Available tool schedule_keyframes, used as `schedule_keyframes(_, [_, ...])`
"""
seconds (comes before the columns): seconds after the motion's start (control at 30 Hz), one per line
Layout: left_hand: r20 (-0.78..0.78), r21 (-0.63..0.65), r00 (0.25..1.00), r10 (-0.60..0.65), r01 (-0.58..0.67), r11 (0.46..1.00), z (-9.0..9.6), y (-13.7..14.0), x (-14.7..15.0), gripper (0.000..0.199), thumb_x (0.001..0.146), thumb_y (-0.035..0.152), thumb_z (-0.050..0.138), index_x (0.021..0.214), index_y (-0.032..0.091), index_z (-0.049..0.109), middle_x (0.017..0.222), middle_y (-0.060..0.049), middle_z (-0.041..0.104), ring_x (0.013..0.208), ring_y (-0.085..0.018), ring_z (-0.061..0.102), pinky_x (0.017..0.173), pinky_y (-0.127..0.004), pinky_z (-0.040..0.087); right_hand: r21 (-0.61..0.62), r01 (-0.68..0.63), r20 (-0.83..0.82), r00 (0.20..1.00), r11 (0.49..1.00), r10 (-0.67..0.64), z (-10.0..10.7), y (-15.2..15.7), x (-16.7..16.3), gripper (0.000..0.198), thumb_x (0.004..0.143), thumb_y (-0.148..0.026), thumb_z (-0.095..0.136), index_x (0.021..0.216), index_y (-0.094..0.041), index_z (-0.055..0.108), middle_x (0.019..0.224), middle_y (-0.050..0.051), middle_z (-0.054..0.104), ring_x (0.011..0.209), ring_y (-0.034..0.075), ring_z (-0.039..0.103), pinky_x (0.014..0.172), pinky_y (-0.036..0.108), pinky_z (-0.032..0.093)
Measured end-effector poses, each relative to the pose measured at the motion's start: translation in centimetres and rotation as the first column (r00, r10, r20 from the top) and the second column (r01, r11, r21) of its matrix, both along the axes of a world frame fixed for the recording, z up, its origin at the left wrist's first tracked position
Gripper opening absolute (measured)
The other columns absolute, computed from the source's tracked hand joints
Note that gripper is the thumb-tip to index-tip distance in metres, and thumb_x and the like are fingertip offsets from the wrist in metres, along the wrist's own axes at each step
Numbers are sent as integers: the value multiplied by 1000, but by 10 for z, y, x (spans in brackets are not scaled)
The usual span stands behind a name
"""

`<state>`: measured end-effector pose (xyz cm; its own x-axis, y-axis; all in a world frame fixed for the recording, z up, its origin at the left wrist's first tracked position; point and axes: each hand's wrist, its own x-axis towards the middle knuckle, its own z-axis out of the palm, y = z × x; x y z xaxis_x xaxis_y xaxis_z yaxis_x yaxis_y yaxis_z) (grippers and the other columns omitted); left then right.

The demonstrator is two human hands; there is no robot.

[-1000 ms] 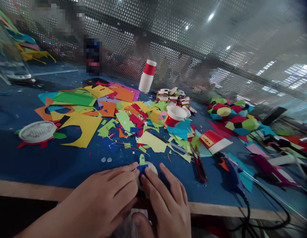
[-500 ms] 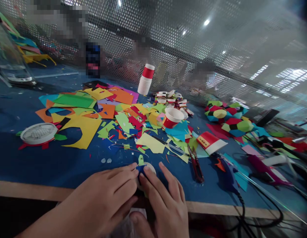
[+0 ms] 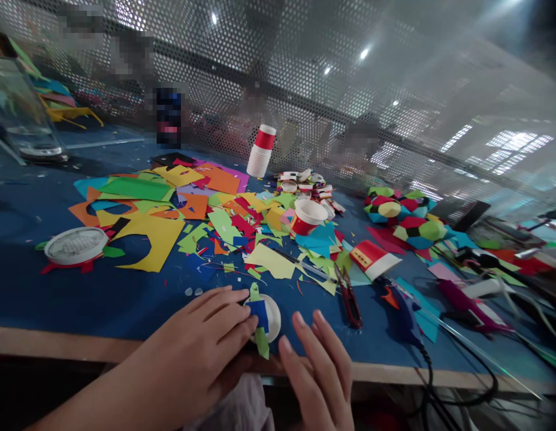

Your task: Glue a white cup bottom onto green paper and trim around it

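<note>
At the table's near edge lies a small white paper disc [image 3: 273, 317] with a blue paper piece [image 3: 259, 311] on top. A green paper strip [image 3: 262, 342] sticks out below, and a green head-like tab [image 3: 254, 292] with a drawn face sticks out above. The fingers of my left hand [image 3: 210, 335] press together on the disc's left side and the blue paper; its thumb is mostly hidden. My right hand [image 3: 320, 371] is off the disc to its right, holding nothing, fingers apart. Two small clear blobs [image 3: 193, 292] lie left of the disc.
Paper scraps [image 3: 233, 221] cover the middle. Scissors-like snips [image 3: 348, 296], a blue glue gun [image 3: 406, 314] and a purple glue gun [image 3: 469, 305] lie right, with cables over the edge. A turtle-like paper piece [image 3: 78, 245], cups [image 3: 308, 215] and a glass jar [image 3: 29, 114] stand around.
My right hand has lifted off the disc and moved right, its fingers now apart. This uncovers the blue paper and the lower green strip. My left hand stays on the disc.
</note>
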<state>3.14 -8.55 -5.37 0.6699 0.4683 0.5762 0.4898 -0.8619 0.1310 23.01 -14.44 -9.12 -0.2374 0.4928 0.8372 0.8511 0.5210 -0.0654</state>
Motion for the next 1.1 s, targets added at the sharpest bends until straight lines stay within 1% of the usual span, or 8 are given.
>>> schedule_keyframes(0.2, [20,31,1000,12,-13,999,0,2,2,27,96,22,51,117,15,67,120,-7,72,118,-27,64,100,-44,55,3,80,56,995,997,-80,-11,-4,-8,45,99,-52,40,102,-20,72,121,12,70,133,38,48,100,49,45])
schedule_keyframes(0.57, [-54,10,998,-27,27,1000,1,3,0,24,95,22,53,116,21,66,123,-8,71,118,-26,64,104,-44,50,118,100,25,994,988,-103,-23,-10,-5,40,98,-46,44,106,-21,74,107,11,75,119,36,59,96,50,46])
schedule_keyframes(0.67, [-57,16,998,-26,27,1000,1,2,2,22,94,22,54,112,23,66,121,-6,72,118,-28,64,102,-46,51,116,69,-161,986,991,-50,2,-14,18,31,98,-39,51,115,-22,70,95,8,77,93,29,71,91,47,50])
schedule_keyframes(0.77, [-57,5,998,-13,14,1000,2,2,3,21,93,23,54,111,23,66,123,-7,70,121,-29,61,101,-47,52,-136,41,-450,887,990,-99,36,-5,55,36,104,-26,37,127,-19,63,74,3,73,54,16,65,65,35,57])
schedule_keyframes(0.83, [-68,-7,998,-16,16,1000,2,1,3,20,92,22,55,110,22,65,124,-8,69,123,-30,60,101,-48,52,-312,-4,-465,873,950,-149,60,8,88,34,96,-34,58,125,-18,67,94,10,76,69,19,71,60,31,57])
schedule_keyframes(0.9, [-78,-24,997,-28,26,999,3,1,3,20,92,21,55,109,21,65,125,-8,68,124,-30,59,101,-48,52,-301,-45,-589,794,953,-148,83,26,120,45,94,-42,61,131,-17,65,109,17,75,67,20,71,49,29,52])
schedule_keyframes(0.97, [-80,-53,996,-40,36,998,3,1,2,22,91,19,56,111,21,64,127,-9,67,125,-31,58,101,-49,53,-230,170,-618,735,958,-279,107,41,144,56,85,-43,72,133,-16,65,123,20,69,88,27,73,56,33,53])
schedule_keyframes(1.1, [-43,-86,998,-46,42,995,2,2,0,29,88,17,58,117,19,61,139,-12,58,134,-33,50,105,-52,50,-488,-55,-332,935,871,-127,151,43,140,44,93,-53,54,119,-24,73,116,10,74,115,30,65,73,41,50])
